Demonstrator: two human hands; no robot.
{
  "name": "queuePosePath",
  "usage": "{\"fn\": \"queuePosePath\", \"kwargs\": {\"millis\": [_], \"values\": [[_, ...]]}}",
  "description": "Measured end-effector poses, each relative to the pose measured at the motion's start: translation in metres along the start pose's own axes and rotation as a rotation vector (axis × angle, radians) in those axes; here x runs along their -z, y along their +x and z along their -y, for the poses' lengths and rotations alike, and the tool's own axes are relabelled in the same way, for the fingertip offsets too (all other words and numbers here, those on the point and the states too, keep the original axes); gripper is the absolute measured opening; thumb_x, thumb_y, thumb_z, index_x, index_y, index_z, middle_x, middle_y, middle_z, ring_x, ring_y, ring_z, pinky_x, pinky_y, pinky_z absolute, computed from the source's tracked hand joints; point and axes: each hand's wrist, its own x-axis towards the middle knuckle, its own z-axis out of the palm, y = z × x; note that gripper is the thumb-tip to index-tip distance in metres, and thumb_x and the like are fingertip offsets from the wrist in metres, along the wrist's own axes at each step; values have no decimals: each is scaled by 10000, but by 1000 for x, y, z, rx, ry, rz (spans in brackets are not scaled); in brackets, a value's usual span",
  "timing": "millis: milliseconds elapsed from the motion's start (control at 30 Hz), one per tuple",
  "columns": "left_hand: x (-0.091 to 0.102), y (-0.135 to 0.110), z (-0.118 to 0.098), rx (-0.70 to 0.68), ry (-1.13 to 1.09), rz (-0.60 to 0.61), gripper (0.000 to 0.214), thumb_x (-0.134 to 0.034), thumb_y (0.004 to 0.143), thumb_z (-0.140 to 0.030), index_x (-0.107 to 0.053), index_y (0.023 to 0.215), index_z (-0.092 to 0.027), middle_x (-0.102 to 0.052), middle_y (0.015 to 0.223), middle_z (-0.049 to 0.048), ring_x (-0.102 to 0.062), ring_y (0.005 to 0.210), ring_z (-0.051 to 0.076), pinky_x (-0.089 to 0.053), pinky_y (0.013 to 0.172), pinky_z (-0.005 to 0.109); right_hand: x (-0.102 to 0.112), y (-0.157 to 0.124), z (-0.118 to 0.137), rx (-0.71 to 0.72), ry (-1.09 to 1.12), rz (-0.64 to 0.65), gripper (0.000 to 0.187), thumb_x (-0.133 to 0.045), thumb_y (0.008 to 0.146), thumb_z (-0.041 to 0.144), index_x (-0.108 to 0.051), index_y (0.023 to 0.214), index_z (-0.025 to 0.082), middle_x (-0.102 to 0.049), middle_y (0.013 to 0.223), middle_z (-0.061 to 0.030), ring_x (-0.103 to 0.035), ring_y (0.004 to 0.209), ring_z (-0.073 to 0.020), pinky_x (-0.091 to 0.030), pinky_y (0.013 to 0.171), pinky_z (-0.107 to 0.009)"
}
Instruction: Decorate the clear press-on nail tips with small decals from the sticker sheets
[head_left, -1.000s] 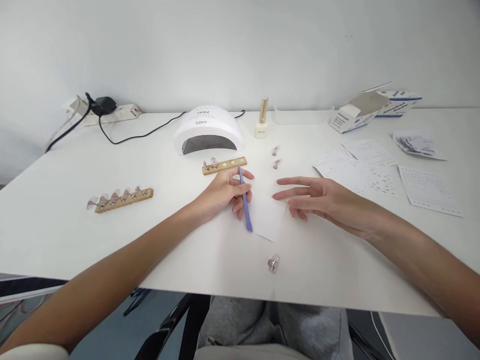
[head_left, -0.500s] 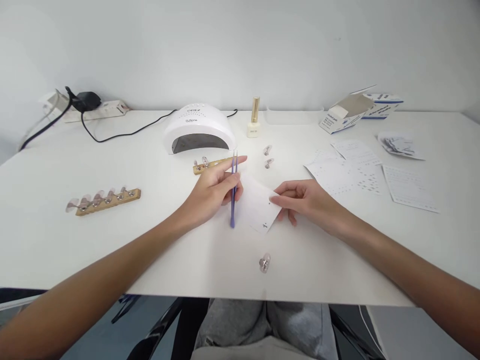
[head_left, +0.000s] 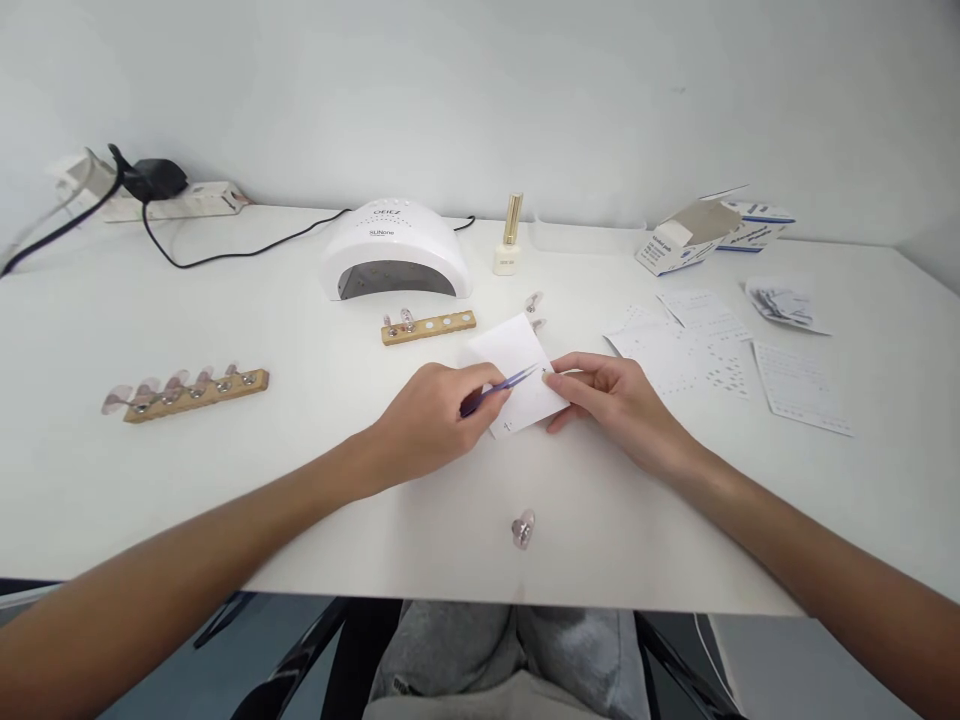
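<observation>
My left hand [head_left: 442,415] is closed around purple tweezers [head_left: 489,393], whose tips point right, over a white sticker sheet [head_left: 517,350]. Thumb and fingers of my right hand [head_left: 600,395] pinch that sheet by its right edge. A few tiny dark marks show on the sheet, near the tweezer tips and at its lower corner. Closer to me, a clear nail tip on a small metal stand [head_left: 523,529] lies on the table. Two more clear nail tips [head_left: 534,301] are behind the sheet, one partly hidden by it. Beyond my left hand lies a wooden holder strip [head_left: 429,327] bearing two nail tips.
A white nail lamp [head_left: 397,250] and a gold-capped polish bottle [head_left: 508,240] stand at the back. Another wooden strip [head_left: 196,395] with several nail tips is at left. At right are printed sheets [head_left: 675,350], a pile of small pieces [head_left: 786,305] and an opened alcohol-pad box [head_left: 686,235].
The tweezers have swung from upright to slanting, their tips now at the sheet near my right thumb. My left hand has turned and moved lower. The sheet has tilted and shows more of its surface.
</observation>
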Motion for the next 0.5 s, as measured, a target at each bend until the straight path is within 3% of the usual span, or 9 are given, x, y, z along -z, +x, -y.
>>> {"fn": "queuePosePath", "kwargs": {"millis": [200, 500], "values": [[-6, 0, 4, -11, 187, 21, 214, -471, 870, -289, -642, 805, -179, -450, 496, -53, -331, 455, 60, -268, 473, 222, -1, 0, -1, 33, -51, -4, 247, -602, 853, 355, -704, 1024, 210, -734, 946, -32, -690, 611, -162, -539, 689, -318], [-7, 0, 3, -11, 248, 53, 225, -456, 873, -303, -648, 844, -190, -425, 479, -59, -328, 440, 67, -264, 471, 227, -1, -2, 1, 50, -48, 38, 253, -572, 880, 310, -698, 1086, 234, -735, 963, -12, -697, 632, -150, -539, 723, -303]]}}
